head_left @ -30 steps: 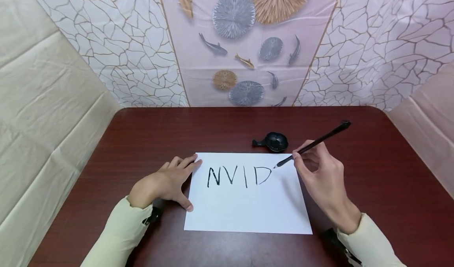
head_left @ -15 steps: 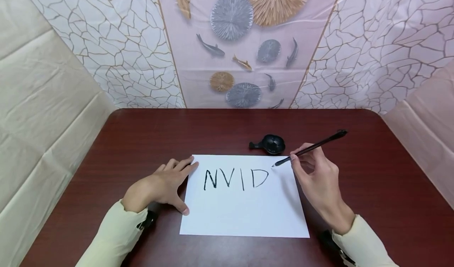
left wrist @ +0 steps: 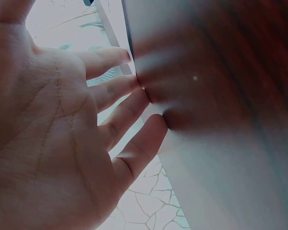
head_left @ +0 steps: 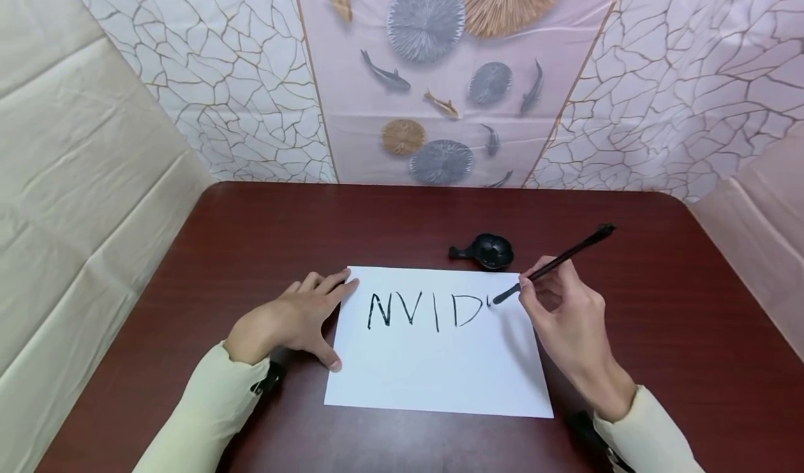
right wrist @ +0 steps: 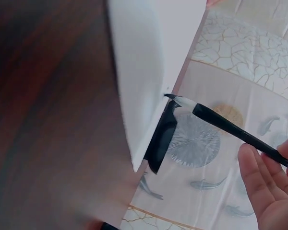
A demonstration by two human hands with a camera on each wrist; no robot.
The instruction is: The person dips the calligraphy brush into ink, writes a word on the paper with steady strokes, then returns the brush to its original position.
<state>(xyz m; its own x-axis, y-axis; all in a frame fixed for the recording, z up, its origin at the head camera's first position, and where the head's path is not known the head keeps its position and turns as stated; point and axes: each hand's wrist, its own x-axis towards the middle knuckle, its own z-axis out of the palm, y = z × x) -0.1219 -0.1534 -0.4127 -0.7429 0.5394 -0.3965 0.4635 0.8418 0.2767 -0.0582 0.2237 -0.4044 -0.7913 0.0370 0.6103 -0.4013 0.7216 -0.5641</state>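
A white sheet of paper [head_left: 433, 368] lies on the table, bearing the black brush letters N, V, I, D and a short new stroke right of the D. My right hand [head_left: 571, 326] pinches a black-handled writing brush [head_left: 565, 255] at a slant. In the right wrist view the brush's pale bristles [right wrist: 182, 100] end in a dark tip that meets the paper. My left hand [head_left: 292, 323] rests spread at the sheet's left edge, thumb and fingertips on it. Its fingers [left wrist: 129, 115] look fairly straight in the left wrist view.
A small black dish with a short handle [head_left: 490, 252] stands just behind the paper's upper edge. The dark red-brown table [head_left: 301, 222] runs back to a patterned cloth backdrop [head_left: 440, 89]. Pale cloth [head_left: 94, 201] hangs at the left side.
The brush tip has come down onto the paper right of the D, and a short black stroke now shows there. My left hand stays at the sheet's edge; the head view shifts slightly.
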